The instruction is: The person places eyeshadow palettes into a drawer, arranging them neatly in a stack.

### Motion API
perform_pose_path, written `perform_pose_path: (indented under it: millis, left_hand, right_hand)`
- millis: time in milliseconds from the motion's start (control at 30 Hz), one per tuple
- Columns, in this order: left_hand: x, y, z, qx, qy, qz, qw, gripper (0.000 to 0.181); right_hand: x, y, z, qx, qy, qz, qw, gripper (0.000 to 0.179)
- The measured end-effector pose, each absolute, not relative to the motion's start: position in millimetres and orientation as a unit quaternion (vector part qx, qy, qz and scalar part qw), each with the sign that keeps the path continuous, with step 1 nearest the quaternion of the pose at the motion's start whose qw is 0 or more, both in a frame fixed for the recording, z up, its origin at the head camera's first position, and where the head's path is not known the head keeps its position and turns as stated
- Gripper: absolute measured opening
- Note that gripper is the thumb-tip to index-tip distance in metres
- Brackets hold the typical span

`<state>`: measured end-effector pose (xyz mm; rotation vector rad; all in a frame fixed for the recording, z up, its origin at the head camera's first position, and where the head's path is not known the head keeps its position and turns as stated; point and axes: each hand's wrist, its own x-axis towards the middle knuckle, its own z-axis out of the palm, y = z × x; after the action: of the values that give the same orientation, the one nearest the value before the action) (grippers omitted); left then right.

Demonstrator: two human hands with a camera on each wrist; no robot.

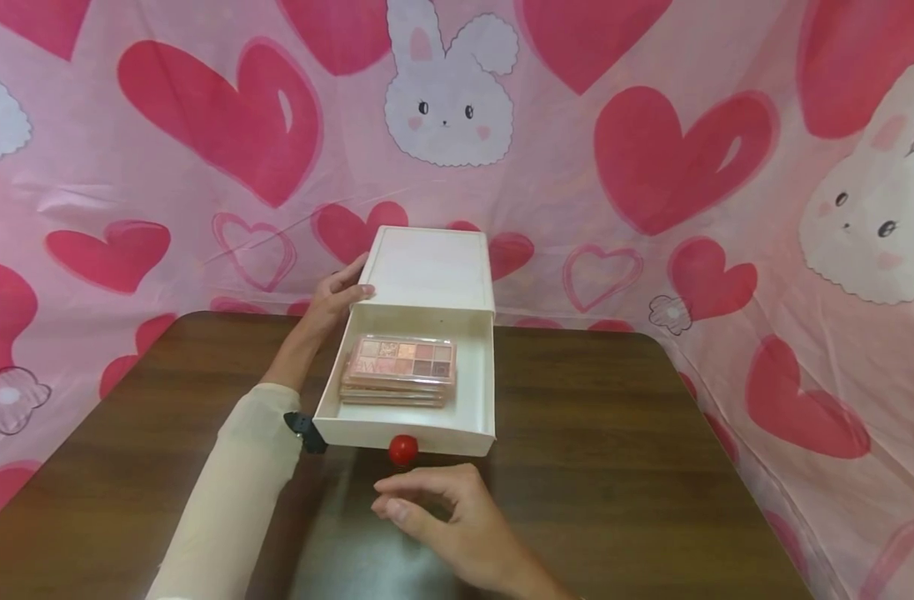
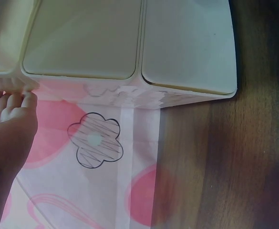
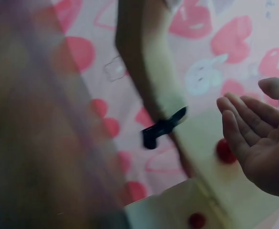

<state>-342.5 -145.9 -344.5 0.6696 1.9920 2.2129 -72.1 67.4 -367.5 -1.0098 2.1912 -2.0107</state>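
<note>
A white drawer unit (image 1: pixel 430 267) stands on the table with its top drawer (image 1: pixel 457 437) pulled out towards me. Inside lie several stacked makeup palettes (image 1: pixel 404 360), the uppermost showing rows of pink and brown shades under a clear lid. My left hand (image 1: pixel 340 292) rests against the unit's left side, thumb at the front edge of its top; in the left wrist view its fingertips meet the white side wall. Just below the drawer's red knob (image 1: pixel 403 449) is my right hand (image 1: pixel 460 517), fingers loosely bent and holding nothing.
A dark wooden table (image 1: pixel 591 458) lies under everything. Behind it hangs a pink cloth (image 1: pixel 546 183) with hearts and rabbits. A second red knob (image 3: pixel 197 220) shows on the unit in the right wrist view. A black strap (image 1: pixel 307 432) is on my left forearm.
</note>
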Motion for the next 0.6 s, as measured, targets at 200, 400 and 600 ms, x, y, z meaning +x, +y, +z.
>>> perform_pose_path:
  millis: [200,400,600]
  left_hand:
    - [-342.5,-146.4,-343.4,0.214,0.658,0.721,0.043,0.071]
    - [-342.9,-145.9,-344.2,0.215,0.654,0.724,0.045,0.071]
    - [-343.4,-144.9,-344.5,0.221,0.654,0.722,0.044,0.071]
  right_hand:
    - [-81.0,64.5,-391.7,-0.269,0.693,-0.665,0.075,0.032]
    - [-94.8,63.7,-403.7,-0.182,0.639,-0.725,0.183,0.049]
    - [-100.6,59.5,-400.4,-0.097,0.544,-0.799,0.238,0.059]
